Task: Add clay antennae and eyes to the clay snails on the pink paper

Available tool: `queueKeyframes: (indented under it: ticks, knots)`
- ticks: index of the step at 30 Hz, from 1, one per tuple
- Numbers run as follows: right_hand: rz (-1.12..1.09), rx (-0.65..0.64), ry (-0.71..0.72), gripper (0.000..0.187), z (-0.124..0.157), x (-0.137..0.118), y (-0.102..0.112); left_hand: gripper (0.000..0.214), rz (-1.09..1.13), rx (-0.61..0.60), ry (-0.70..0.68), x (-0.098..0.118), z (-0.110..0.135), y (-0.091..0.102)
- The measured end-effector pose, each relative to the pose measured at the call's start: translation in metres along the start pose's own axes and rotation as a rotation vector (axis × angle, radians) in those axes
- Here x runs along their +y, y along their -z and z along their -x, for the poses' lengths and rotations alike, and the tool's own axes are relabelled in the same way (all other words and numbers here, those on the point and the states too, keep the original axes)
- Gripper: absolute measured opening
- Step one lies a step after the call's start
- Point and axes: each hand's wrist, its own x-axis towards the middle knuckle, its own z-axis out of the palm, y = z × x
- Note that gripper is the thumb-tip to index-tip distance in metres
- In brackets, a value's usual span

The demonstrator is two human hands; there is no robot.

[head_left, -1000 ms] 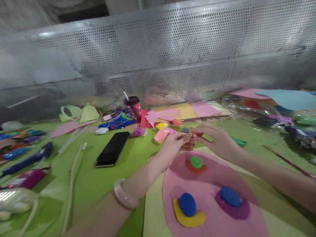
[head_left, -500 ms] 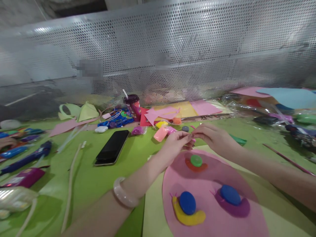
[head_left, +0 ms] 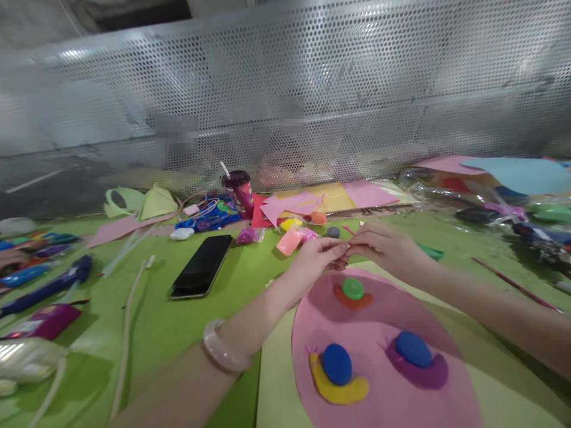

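Observation:
My left hand [head_left: 322, 254] and my right hand [head_left: 387, 246] meet fingertip to fingertip above the far edge of a pink paper oval [head_left: 370, 380]. Both are closed in a pinch; whatever sits between the fingers is too small or hidden to name. Three clay snails lie on the oval. One has an orange body and green shell [head_left: 353, 289], nearest my hands. A yellow snail with a blue shell [head_left: 338, 364] lies closer at the left, and a purple snail with a blue shell [head_left: 414, 349] at the right. Both of these have thin pink feelers.
A phone [head_left: 203, 266] and a pale cable [head_left: 129, 333] lie left on the green table. Clay packets [head_left: 289, 241], paper scraps and a purple cup with a straw [head_left: 238, 191] stand behind. A thin brush [head_left: 513, 282] lies right. A perforated metal panel [head_left: 285, 89] closes off the back.
My hands stay pinched together in nearly the same spot, with slight shifts of the fingers. The whole view has moved a little.

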Motion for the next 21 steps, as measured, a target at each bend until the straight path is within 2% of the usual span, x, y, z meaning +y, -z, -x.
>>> queueKeyframes:
  ticks: [8, 17, 21]
  knots:
    - [0.01, 0.027, 0.049, 0.019, -0.0002, 0.0013, -0.0018, 0.031, -0.01, 0.053, -0.01, 0.0001, -0.0001, -0.0006]
    - [-0.082, 0.062, -0.105, 0.011, -0.0038, -0.0051, 0.0015, 0.024, 0.006, 0.096, -0.045, 0.0029, -0.0011, 0.0017]
    - [-0.07, 0.06, -0.063, 0.012, -0.0037, -0.0042, -0.0002, 0.022, 0.014, 0.099, -0.03, 0.003, -0.0002, 0.0025]
